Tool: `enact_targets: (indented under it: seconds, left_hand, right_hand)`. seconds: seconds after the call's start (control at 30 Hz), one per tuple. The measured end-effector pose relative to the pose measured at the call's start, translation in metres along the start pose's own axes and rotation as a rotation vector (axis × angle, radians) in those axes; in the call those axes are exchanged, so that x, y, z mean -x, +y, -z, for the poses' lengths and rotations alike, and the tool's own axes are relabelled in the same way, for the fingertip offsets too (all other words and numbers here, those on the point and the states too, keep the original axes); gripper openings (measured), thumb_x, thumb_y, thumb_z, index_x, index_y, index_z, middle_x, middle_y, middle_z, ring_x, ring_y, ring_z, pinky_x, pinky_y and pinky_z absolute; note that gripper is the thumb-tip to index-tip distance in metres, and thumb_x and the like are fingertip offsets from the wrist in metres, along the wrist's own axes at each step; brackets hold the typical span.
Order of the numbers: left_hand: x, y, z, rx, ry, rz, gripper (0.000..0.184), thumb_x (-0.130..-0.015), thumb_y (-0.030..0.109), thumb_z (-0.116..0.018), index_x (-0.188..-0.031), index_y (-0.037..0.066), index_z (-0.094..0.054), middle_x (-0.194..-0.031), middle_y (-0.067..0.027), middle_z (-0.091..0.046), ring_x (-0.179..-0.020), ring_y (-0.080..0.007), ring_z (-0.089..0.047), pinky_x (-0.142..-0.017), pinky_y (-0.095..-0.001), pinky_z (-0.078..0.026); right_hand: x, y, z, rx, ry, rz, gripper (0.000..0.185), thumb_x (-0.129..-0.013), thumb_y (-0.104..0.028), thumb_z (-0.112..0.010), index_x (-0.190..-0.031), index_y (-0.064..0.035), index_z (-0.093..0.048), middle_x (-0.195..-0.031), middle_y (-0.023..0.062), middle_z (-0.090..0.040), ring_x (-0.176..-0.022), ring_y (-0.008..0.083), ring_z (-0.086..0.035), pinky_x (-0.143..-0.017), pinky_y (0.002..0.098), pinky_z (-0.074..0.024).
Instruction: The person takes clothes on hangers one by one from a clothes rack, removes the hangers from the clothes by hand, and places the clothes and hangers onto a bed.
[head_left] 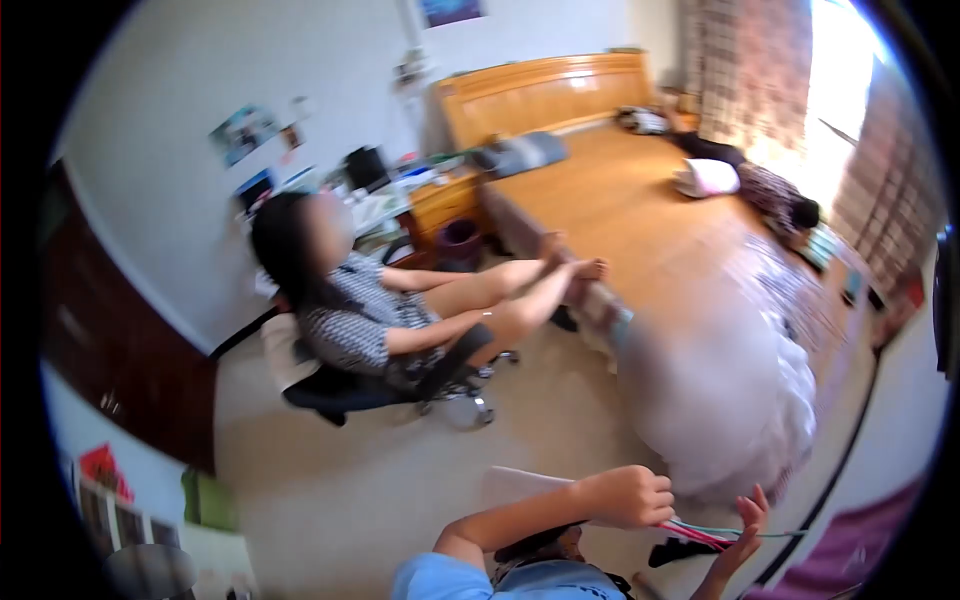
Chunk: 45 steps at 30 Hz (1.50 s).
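Note:
My left hand (635, 497) is closed in a fist at the lower middle, beyond a light blue sleeve. Out of it run thin red and teal cords (695, 532), stretching rightward toward my right hand (745, 530). The right hand is raised with its fingers apart, and the cords pass close by it. A teal strand shows on its far side too. Whether the cords touch that palm or lie behind it, I cannot tell.
A person in a patterned top sits on a wheeled office chair (370, 390), feet up on the bed edge. The wooden bed (610, 210) carries a pillow and clothes. Pale bedding (780, 400) bulges at its near end. A cluttered desk (400, 205) stands against the wall.

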<state>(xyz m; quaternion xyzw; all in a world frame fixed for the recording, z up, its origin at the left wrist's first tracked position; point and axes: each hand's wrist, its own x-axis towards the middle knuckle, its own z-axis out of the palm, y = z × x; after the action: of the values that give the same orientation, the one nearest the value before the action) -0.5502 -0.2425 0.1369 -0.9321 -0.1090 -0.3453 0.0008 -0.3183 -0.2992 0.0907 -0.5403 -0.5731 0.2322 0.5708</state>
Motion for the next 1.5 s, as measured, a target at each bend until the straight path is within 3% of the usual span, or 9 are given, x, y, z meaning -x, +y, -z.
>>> enact_targets:
  seconds: [0.27, 0.37, 0.5, 0.8, 0.87, 1.03, 1.1, 1.33, 1.5]
  left_hand:
    - [-0.043, -0.094, -0.016, -0.069, -0.025, 0.071, 0.011, -0.059, 0.011, -0.053, -0.067, 0.006, -0.047, -0.068, -0.0041, -0.049, -0.056, -0.0136, -0.046, -0.039, -0.0222, -0.037]
    - [-0.079, -0.128, -0.046, 0.025, 0.047, -0.015, 0.013, -0.060, 0.008, -0.056, -0.071, 0.007, -0.050, -0.080, -0.0062, -0.054, -0.050, -0.0144, -0.048, -0.036, -0.0228, -0.037]
    - [-0.131, -0.174, -0.119, -0.084, 0.155, 0.046, 0.014, -0.059, 0.007, -0.060, -0.069, 0.009, -0.050, -0.079, -0.0045, -0.052, -0.050, -0.0148, -0.049, -0.040, -0.0224, -0.040]
    - [-0.318, -0.344, -0.265, -0.065, 0.374, 0.418, 0.016, -0.058, -0.006, -0.053, -0.070, 0.004, -0.047, -0.068, -0.0103, -0.050, -0.059, -0.0256, -0.050, -0.051, -0.0289, -0.043]
    - [-0.344, -0.384, -0.307, 0.134, 0.321, 0.860, 0.015, -0.062, 0.001, -0.054, -0.076, 0.005, -0.049, -0.074, -0.0121, -0.050, -0.070, -0.0288, -0.050, -0.062, -0.0344, -0.042]
    - [-0.304, -0.417, -0.414, -0.145, -0.138, 0.849, 0.049, -0.059, 0.017, -0.061, -0.101, 0.005, -0.040, -0.095, -0.0145, -0.045, -0.093, -0.0311, -0.041, -0.076, -0.0405, -0.037]
    - [-0.267, -0.394, -0.429, -0.178, -0.352, 0.905, 0.059, -0.057, 0.021, -0.061, -0.109, 0.007, -0.039, -0.098, -0.0142, -0.047, -0.094, -0.0307, -0.042, -0.078, -0.0398, -0.038]
    - [-0.004, -0.272, -0.481, 0.559, -0.618, 1.750, 0.055, -0.061, 0.022, -0.061, -0.110, 0.005, -0.043, -0.082, -0.0104, -0.055, -0.073, -0.0214, -0.053, -0.065, -0.0320, -0.042]
    - [0.035, -0.227, -0.458, 0.616, -0.414, 2.060, 0.045, -0.065, 0.018, -0.057, -0.106, 0.005, -0.044, -0.079, -0.0085, -0.054, -0.069, -0.0184, -0.053, -0.060, -0.0284, -0.041]
  right_hand:
    - [-0.151, 0.058, -0.018, 0.038, 0.115, 0.181, 0.038, -0.082, -0.024, -0.039, -0.051, -0.0015, -0.037, -0.109, 0.0181, -0.045, -0.067, 0.0155, -0.049, -0.072, 0.0333, -0.0404]
    - [-0.212, 0.089, 0.032, 0.156, 0.286, 0.264, 0.029, -0.079, -0.022, -0.043, -0.076, 0.0035, -0.058, -0.107, 0.0161, -0.047, -0.079, 0.0168, -0.049, -0.070, 0.0261, -0.0390]
    - [-0.306, 0.151, 0.120, -0.428, 0.541, -0.121, 0.042, -0.085, -0.026, -0.034, -0.050, -0.0040, -0.038, -0.103, 0.0148, -0.050, -0.072, 0.0153, -0.055, -0.068, 0.0245, -0.0408]
    - [-0.536, 0.228, 0.231, -0.808, 0.843, -0.247, 0.030, -0.080, -0.032, -0.043, -0.073, -0.0040, -0.051, -0.081, 0.0076, -0.057, -0.065, 0.0138, -0.056, -0.055, 0.0239, -0.0432]
    - [-0.600, 0.238, 0.238, -0.739, 0.766, -0.250, 0.029, -0.080, -0.032, -0.042, -0.077, -0.0050, -0.050, -0.085, 0.0057, -0.056, -0.070, 0.0141, -0.054, -0.064, 0.0262, -0.0412]
    - [-0.749, 0.305, 0.237, -0.333, 0.464, -0.600, 0.051, -0.070, -0.052, -0.044, -0.085, -0.0045, -0.054, -0.086, 0.0063, -0.058, -0.081, 0.0189, -0.055, -0.070, 0.0346, -0.0398]
    - [-0.790, 0.359, 0.233, 0.484, 0.321, -0.732, 0.064, -0.063, -0.050, -0.054, -0.110, -0.0074, -0.046, -0.108, 0.0167, -0.047, -0.098, 0.0280, -0.046, -0.083, 0.0438, -0.0344]
    - [-0.632, 0.469, 0.140, 1.025, -0.280, -0.383, 0.049, -0.068, -0.028, -0.054, -0.109, -0.0033, -0.044, -0.121, 0.0169, -0.033, -0.115, 0.0352, -0.025, -0.087, 0.0482, -0.0287]
    - [-0.387, 0.512, 0.072, 0.877, -0.651, -0.612, 0.055, -0.065, -0.028, -0.055, -0.111, -0.0009, -0.041, -0.126, 0.0198, -0.022, -0.120, 0.0360, -0.013, -0.087, 0.0587, -0.0194]
